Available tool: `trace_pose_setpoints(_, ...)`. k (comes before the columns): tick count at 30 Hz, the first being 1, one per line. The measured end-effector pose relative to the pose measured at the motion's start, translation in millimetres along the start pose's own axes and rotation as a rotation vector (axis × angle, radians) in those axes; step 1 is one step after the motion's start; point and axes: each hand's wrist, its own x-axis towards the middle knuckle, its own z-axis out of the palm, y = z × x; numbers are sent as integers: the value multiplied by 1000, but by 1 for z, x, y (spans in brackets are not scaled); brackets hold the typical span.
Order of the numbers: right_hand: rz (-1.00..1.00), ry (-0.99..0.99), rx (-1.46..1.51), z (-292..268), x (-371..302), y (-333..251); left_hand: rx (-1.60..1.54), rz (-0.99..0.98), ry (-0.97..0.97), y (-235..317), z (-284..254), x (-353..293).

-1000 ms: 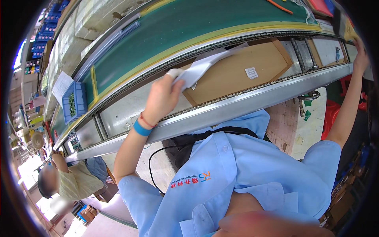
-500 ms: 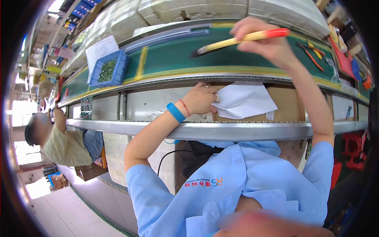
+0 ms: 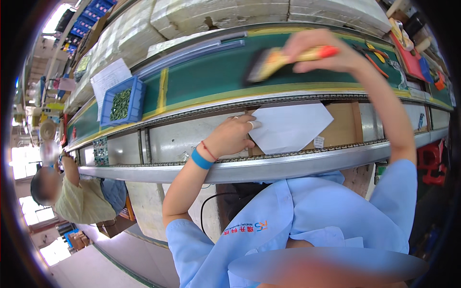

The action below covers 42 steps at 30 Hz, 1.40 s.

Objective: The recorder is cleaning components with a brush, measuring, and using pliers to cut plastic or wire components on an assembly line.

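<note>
Head view shows brush [image 3: 274, 62] clamped in right grip [image 3: 294, 59], paper [image 3: 293, 126] touching parted left grip [image 3: 252, 134].

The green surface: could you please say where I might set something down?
The green surface is bare between the yellow cross stripe, by the blue bin, and the paintbrush in the right hand, before the translucent strips. It is crowded farther right, around the orange-handled pliers. Past its near edge, white paper and the left hand take up room.
</note>
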Motion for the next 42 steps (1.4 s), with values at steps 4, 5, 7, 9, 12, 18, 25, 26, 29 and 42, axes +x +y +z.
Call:
trace_pose_setpoints(4, 494, -134, -78, -103, -111, -50, -140, -113, 26, 11, -25, -9)
trace_pose_setpoints(5, 636, -188, -176, -126, -136, -68, -154, -123, 78, 14, -33, -11)
trace_pose_setpoints(7, 821, 210, -519, -132, -172, -117, -142, -89, 153, 13, -51, 2)
trace_pose_setpoints(9, 714, 387, -396, -124, -158, -96, -146, -151, 330, 17, -66, 4)
trace_pose_setpoints(12, 186, 339, -404, -92, -108, -39, 43, -172, 589, 4, -84, 33)
trace_pose_setpoints(18, 297, 341, -57, -37, -69, 27, 575, -354, 682, -84, -88, 59)
trace_pose_setpoints(25, 597, 164, -109, -116, -174, -85, 464, -430, 687, -114, -90, 46)
trace_pose_setpoints(26, 732, 308, -132, -120, -186, -92, 486, -404, 714, -115, -92, 53)
trace_pose_setpoints(29, 292, 540, -417, -98, -176, -43, 500, -371, 733, -117, -90, 67)
trace_pose_setpoints(42, 657, 268, -226, -91, -219, -123, 597, -491, 699, -108, -77, 54)
